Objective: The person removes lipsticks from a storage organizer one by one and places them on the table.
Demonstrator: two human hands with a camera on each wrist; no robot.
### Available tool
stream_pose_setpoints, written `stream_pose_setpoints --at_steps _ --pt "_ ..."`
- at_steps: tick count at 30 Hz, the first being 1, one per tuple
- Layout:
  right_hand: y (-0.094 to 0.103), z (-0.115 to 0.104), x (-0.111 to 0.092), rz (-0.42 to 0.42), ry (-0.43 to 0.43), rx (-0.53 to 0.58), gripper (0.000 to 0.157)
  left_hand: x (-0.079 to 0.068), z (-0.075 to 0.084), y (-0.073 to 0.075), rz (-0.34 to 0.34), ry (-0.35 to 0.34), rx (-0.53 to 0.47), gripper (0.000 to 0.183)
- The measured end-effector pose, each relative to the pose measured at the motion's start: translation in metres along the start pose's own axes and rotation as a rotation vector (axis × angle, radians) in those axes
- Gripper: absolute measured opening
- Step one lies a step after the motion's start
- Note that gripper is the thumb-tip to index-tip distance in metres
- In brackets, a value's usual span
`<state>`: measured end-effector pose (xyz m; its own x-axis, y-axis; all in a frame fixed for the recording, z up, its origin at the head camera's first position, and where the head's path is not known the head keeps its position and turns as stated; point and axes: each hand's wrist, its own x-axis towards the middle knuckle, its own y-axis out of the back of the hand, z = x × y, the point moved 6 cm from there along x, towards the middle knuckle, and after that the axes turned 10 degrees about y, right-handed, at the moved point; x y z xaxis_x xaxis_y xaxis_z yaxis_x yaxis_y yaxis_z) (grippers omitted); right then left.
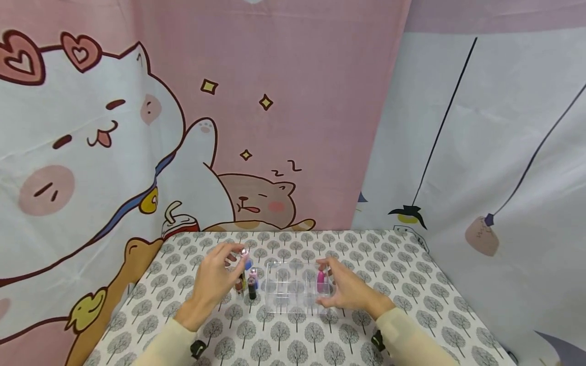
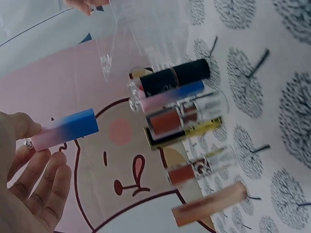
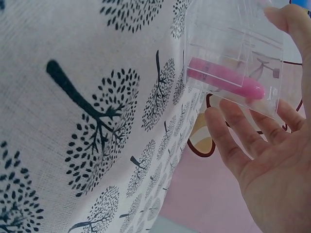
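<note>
My left hand (image 1: 214, 273) pinches a pink-to-blue lipstick tube (image 2: 65, 128) by its pink end, raised above a group of upright lip products. That group includes a black lipstick (image 2: 175, 77), another pink-and-blue tube (image 2: 170, 98), two lip glosses with clear parts, a black-and-gold tube (image 2: 187, 135) and an orange-brown tube (image 2: 210, 205). At the clear divided organizer (image 1: 288, 311), my right hand (image 1: 346, 285) holds the right end, with thumb and fingers spread around it. A bright pink tube (image 3: 226, 80) stands inside that end compartment.
A white cloth with grey tree prints (image 1: 281, 333) covers the table. Behind the table hangs a pink curtain (image 1: 297, 101) with cartoon animals, and a pale curtain (image 1: 458, 142) borders the right side. The organizer's other compartments lie between the hands.
</note>
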<state>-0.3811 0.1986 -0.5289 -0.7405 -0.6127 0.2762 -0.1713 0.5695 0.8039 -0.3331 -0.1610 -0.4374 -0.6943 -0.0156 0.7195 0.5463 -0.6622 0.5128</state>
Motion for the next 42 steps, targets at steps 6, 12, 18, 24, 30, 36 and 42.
stream_pose_setpoints --at_steps 6,12,18,24,30,36,42 --pt "0.0 0.0 -0.001 0.003 0.001 0.035 0.114 -0.004 -0.012 0.01 0.01 0.011 0.021 0.03" --pt "0.0 -0.001 -0.001 0.003 0.001 0.025 0.114 -0.008 -0.025 0.016 0.006 0.065 0.049 0.029" --pt "-0.001 0.001 -0.001 0.011 -0.002 0.023 0.113 -0.011 -0.033 0.02 0.021 0.067 0.079 0.028" --pt "-0.002 0.002 -0.002 0.006 -0.015 0.019 0.113 -0.017 -0.042 0.023 -0.003 0.105 0.119 0.027" --pt "-0.001 0.001 -0.001 0.002 -0.015 0.013 0.113 -0.024 -0.05 0.024 -0.042 0.146 0.135 0.026" --pt "-0.001 0.001 -0.001 0.002 -0.007 0.019 0.112 -0.029 -0.056 0.019 -0.099 0.175 0.163 0.027" --pt "-0.001 0.002 -0.002 0.008 -0.009 0.015 0.112 -0.033 -0.061 0.016 -0.153 0.22 0.165 0.029"
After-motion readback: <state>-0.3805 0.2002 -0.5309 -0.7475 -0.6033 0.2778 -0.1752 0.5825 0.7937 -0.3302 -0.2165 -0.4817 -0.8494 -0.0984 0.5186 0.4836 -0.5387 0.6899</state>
